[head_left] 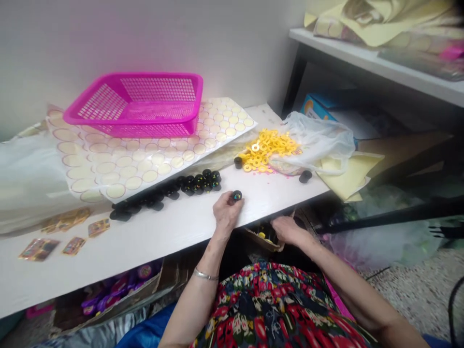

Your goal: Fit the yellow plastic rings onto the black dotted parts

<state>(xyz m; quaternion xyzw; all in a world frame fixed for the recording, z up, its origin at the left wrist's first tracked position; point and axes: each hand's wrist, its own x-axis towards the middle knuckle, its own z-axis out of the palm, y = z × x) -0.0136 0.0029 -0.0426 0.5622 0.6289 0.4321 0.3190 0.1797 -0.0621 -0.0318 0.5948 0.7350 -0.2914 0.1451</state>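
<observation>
Near the front edge of the white table, my left hand (227, 209) is closed around a small black round piece (237, 195) with coloured bits on its top. My right hand (286, 229) reaches below the table edge, at the rim of a cardboard box (264, 240) holding black and yellow pieces; its fingertips are hidden there. Left of my left hand, a long row of black pieces (199, 182) lies on the table. A heap of yellow ring-ended pieces (268, 147) sits further back, with single black pieces at its left (238, 162) and right (305, 176).
A pink basket (145, 128) stands on sheets of round stickers (141, 166) at the back left. Small printed cards (39, 249) lie at the left. A clear plastic bag (319, 140) is beside the yellow heap. Below the table is a box of purple items (116, 290). A shelf (377, 60) juts in at right.
</observation>
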